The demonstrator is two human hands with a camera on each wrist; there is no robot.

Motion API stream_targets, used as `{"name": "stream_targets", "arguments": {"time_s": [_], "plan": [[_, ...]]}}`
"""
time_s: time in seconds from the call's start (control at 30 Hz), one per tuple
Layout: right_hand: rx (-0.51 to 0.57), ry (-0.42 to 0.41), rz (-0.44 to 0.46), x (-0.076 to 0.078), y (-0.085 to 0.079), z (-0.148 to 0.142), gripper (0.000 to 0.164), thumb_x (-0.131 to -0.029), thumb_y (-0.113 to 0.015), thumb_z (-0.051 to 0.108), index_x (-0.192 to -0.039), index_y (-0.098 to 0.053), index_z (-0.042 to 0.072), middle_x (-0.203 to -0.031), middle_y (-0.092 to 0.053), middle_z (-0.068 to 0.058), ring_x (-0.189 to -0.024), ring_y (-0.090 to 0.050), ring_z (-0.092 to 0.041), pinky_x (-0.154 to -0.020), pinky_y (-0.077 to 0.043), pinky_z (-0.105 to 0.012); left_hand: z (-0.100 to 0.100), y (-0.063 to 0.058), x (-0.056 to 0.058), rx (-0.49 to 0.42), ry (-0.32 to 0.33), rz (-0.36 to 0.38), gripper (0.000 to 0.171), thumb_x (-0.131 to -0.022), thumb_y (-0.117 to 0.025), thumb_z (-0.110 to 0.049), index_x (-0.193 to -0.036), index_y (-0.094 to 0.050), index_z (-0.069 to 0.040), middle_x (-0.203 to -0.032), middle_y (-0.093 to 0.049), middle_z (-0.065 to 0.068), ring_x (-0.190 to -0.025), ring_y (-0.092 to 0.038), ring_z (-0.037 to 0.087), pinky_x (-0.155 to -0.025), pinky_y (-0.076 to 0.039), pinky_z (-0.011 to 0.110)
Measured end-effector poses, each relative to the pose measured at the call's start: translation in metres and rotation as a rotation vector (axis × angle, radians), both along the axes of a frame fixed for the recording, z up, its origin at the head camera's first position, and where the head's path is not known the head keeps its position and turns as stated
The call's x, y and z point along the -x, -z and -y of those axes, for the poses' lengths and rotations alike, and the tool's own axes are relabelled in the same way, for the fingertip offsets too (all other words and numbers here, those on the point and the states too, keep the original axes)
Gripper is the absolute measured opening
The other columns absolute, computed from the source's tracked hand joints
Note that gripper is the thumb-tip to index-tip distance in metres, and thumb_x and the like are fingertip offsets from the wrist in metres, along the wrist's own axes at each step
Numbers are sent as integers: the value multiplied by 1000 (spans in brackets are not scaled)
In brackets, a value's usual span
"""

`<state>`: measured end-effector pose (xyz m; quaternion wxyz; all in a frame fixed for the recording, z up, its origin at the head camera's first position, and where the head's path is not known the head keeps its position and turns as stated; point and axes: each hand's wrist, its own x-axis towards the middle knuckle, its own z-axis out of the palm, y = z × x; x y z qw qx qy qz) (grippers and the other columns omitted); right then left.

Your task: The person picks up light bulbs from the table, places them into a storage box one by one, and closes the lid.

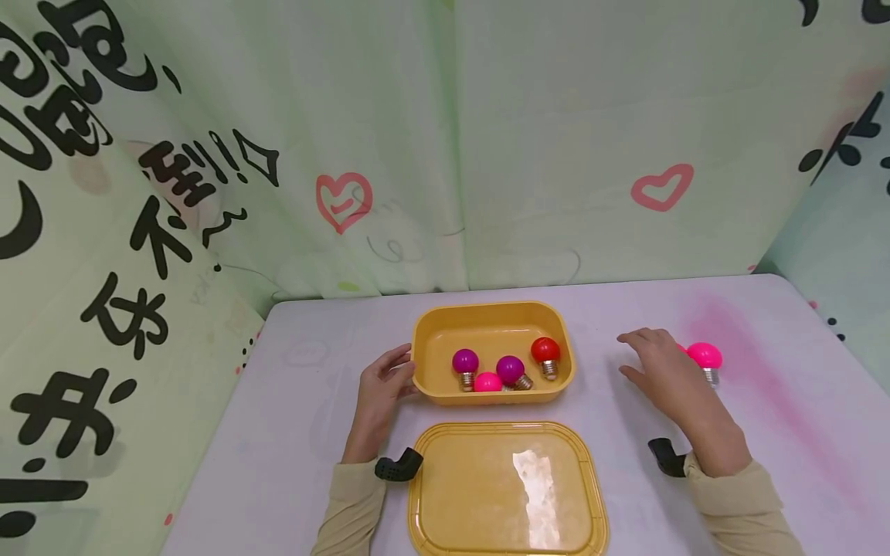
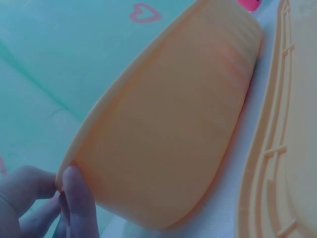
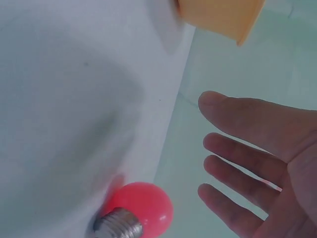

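My left hand (image 1: pixel 381 390) pinches the left rim of a yellow plastic box (image 1: pixel 424 347), thumb outside and fingers at the edge, as the left wrist view shows. Inside the box lie two purple light bulbs (image 1: pixel 465 361), a pink bulb (image 1: pixel 488 381) and a red bulb (image 1: pixel 545 350). To the right of the box my right hand (image 1: pixel 670 378) hovers over the table, fingers extended and holding nothing. A pink bulb (image 1: pixel 705 355) with a metal screw base lies just beyond it; more pink shows beside that bulb, mostly hidden by the hand.
In front of the box lies a flat yellow lid (image 1: pixel 480 490) with a ridged rim. Both rest on a white table (image 1: pixel 292 432) with a pink smear at right. Pale green curtains (image 1: pixel 556 139) with black writing and red hearts hang behind and at the sides.
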<state>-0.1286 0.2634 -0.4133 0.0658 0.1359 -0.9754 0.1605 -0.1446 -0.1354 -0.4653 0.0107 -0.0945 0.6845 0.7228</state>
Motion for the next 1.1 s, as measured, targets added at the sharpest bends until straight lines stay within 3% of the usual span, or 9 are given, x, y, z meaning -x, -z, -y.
{"name": "stream_targets", "arguments": {"time_s": [0.47, 0.73, 0.97, 1.1], "plan": [[-9, 6, -102, 4, 19, -27, 43, -75, -79, -4, -112, -61, -15, -113, -59, -34, -111, -47, -52, -92, -47, -62, 0, 0, 0, -8, -1, 1, 37, -94, -65, -6, -131, -63, -6, -125, -59, 18, -90, -64, 21, -67, -59, 24], [18, 68, -64, 5, 16, -33, 43, -78, -77, -2, -114, -60, -16, -116, -55, -35, -112, -42, -52, -86, -49, -63, 1, -1, 0, -9, 1, 17, 37, -94, -65, -7, -131, -63, -8, -125, -59, 17, -94, -63, 23, -68, -59, 24], [10, 88, -88, 3, 16, -37, 39, -77, -76, -4, -112, -61, -15, -110, -57, -34, -106, -47, -51, -83, -50, -62, 2, 2, 1, -3, -3, 26, 36, -94, -65, -8, -131, -64, -8, -125, -59, 17, -95, -63, 23, -69, -59, 23], [2, 106, -49, 2, 16, -38, 39, -78, -76, -4, -113, -61, -15, -111, -57, -34, -104, -49, -50, -81, -51, -63, 2, 3, 1, -9, 5, 25, 37, -95, -65, -9, -132, -63, -7, -127, -58, 18, -96, -63, 23, -70, -58, 23]]}}
